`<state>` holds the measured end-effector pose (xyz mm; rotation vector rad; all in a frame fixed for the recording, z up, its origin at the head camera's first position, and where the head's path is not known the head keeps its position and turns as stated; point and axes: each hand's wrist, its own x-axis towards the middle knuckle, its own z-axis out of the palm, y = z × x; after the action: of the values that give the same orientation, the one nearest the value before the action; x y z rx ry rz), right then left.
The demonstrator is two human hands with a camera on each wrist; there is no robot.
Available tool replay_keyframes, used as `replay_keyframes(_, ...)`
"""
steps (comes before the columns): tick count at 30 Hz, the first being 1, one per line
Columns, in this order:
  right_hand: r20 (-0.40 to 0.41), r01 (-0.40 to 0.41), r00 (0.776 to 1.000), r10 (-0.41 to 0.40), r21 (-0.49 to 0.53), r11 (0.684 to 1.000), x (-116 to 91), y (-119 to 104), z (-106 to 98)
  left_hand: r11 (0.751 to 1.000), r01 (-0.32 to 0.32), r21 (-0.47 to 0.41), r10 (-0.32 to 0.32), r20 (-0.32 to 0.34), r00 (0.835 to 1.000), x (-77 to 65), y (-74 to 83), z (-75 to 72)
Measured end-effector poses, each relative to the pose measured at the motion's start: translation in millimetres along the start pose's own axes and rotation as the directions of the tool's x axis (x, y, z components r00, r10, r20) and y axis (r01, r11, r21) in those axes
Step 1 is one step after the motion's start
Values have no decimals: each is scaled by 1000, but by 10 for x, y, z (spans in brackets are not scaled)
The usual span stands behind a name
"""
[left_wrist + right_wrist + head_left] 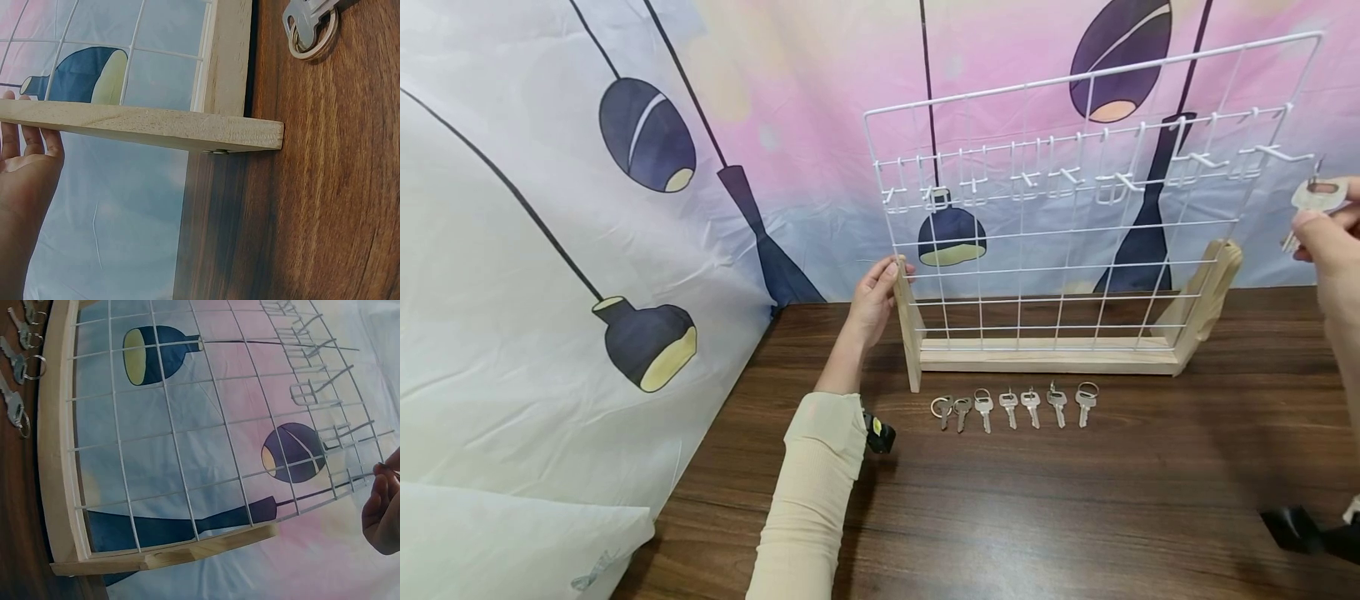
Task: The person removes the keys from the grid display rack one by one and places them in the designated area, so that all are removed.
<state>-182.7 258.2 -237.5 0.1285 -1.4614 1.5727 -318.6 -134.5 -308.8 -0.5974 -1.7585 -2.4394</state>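
A white wire grid rack (1060,271) stands in a wooden frame (1048,365), with a row of white hooks (1063,177) across its upper part. My left hand (874,302) grips the frame's left wooden upright (144,120), fingertips showing past its edge in the left wrist view. At the far right, my right hand (1333,237) pinches a silver key (1319,197) by its head, close beside the tip of the rightmost hook (1283,154). In the right wrist view the right hand (384,503) is partly cut off at the edge.
Several keys with rings (1008,408) lie in a row on the dark wooden table (1075,508), in front of the frame's base. A patterned cloth (805,167) hangs behind the rack and along the left side. Pale fabric (512,542) covers the lower left corner.
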Motion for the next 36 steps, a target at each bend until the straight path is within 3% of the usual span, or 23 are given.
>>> replay_keyframes(6,68,-6,998,7,-18,1000,-137,-25,-8,1000,-1,-8,1,8,1000,3,-3,-3)
replay_keyframes(11,92,-103,990,103,-4,995,-254,0,-3,1000,-6,-12,6,18,1000,4,-2,-5)
replay_keyframes(15,169,-109,976,139,-175,978,-339,44,-42,1000,-9,-14,9,18,1000,4,-1,-1)
replay_keyframes(18,220,-77,963,157,-334,939,-399,80,-76,1000,-9,-13,9,16,1000,4,-3,2)
replay_keyframes(22,278,-21,946,166,-459,888,-488,145,-89,1000,-7,-9,7,12,1000,2,-8,1)
replay_keyframes(30,395,24,889,232,-545,838,-620,335,-124,1000,-8,-5,8,11,1000,-2,-8,1)
replay_keyframes(36,486,53,821,300,-589,806,-669,483,-140,1000,-4,-2,4,9,1000,-3,4,3)
